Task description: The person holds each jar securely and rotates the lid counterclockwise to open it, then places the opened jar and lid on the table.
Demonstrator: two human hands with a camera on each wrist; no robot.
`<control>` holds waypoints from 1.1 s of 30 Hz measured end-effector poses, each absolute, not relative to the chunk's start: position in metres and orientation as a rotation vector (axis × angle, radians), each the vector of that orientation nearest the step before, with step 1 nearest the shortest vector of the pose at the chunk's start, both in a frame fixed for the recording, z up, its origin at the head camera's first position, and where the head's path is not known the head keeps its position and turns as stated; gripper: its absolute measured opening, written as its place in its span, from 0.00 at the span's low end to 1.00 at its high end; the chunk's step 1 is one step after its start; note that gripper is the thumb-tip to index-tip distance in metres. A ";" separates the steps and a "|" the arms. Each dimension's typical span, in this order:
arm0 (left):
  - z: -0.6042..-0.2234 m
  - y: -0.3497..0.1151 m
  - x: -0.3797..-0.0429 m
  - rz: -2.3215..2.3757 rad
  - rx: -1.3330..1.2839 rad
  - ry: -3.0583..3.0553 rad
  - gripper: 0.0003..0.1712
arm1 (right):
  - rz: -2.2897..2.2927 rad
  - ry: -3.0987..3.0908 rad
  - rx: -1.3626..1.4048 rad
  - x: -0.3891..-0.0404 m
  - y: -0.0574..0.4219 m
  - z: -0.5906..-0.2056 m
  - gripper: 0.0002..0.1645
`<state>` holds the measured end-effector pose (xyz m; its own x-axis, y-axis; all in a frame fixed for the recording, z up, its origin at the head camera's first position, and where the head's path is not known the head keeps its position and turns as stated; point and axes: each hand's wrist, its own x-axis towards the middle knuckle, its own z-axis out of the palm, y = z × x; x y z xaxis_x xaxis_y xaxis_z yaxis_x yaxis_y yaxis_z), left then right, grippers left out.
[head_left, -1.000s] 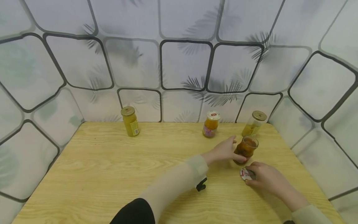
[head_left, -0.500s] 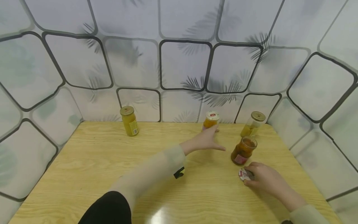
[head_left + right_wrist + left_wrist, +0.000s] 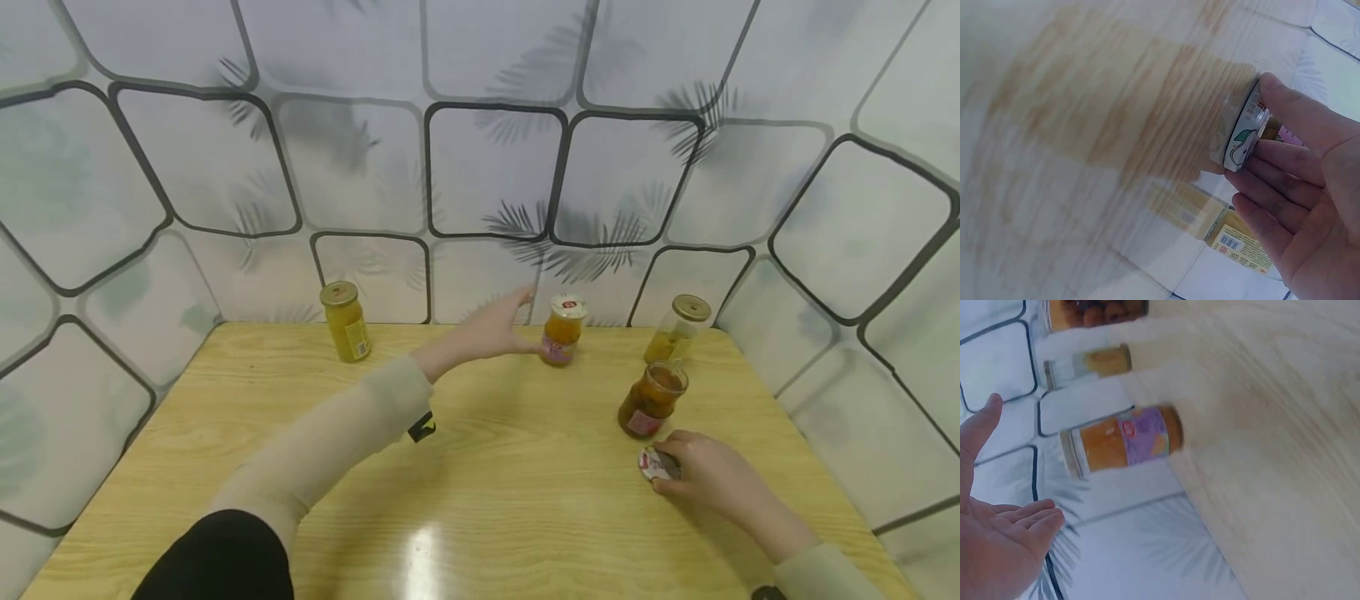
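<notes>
My left hand (image 3: pixel 483 329) reaches over the back of the table with thumb and fingers spread, holding nothing. Just right of it stands a jar of orange contents (image 3: pixel 562 335) with a white lid and purple label. The left wrist view shows a gap between the hand (image 3: pixel 1010 550) and that jar (image 3: pixel 1125 442). Low at the right, my right hand (image 3: pixel 712 473) pinches a round printed jar lid (image 3: pixel 654 465) between thumb and fingers, close over the tabletop. An open jar of dark reddish-brown contents (image 3: pixel 647 408), with a pink label, stands lidless just behind the lid.
A half-filled jar (image 3: pixel 671 333) with a gold lid stands at the back right, behind the open jar. Toward the back left is a full yellow jar (image 3: pixel 347 327), also gold-lidded. The patterned wall covering (image 3: pixel 495 175) rises directly behind the wooden table (image 3: pixel 525 500).
My left hand has left the open jar and moved left, past the purple-labelled jar, with its fingers spread. The right hand has stayed in place with the lid.
</notes>
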<state>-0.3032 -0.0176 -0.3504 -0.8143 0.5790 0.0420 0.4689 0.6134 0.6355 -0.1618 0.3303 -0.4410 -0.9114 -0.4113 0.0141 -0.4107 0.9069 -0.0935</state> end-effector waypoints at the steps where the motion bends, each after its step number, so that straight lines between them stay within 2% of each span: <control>1: -0.348 -0.023 -0.305 0.975 0.861 2.685 0.63 | -0.148 3.062 -0.659 -0.162 0.331 -0.441 0.32; 25: -0.303 -0.144 -0.323 1.012 0.467 2.835 0.60 | -0.148 3.084 -0.686 -0.162 0.334 -0.442 0.32; 33: -0.300 -0.184 -0.322 1.048 0.323 2.862 0.62 | -0.149 3.084 -0.697 -0.161 0.333 -0.440 0.32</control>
<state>-0.3218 -0.1839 -0.3000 -0.9749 0.2226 0.0002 0.1700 0.7442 0.6460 -0.1608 0.3334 -0.4403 -0.9028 -0.4278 0.0433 -0.4300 0.8987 -0.0866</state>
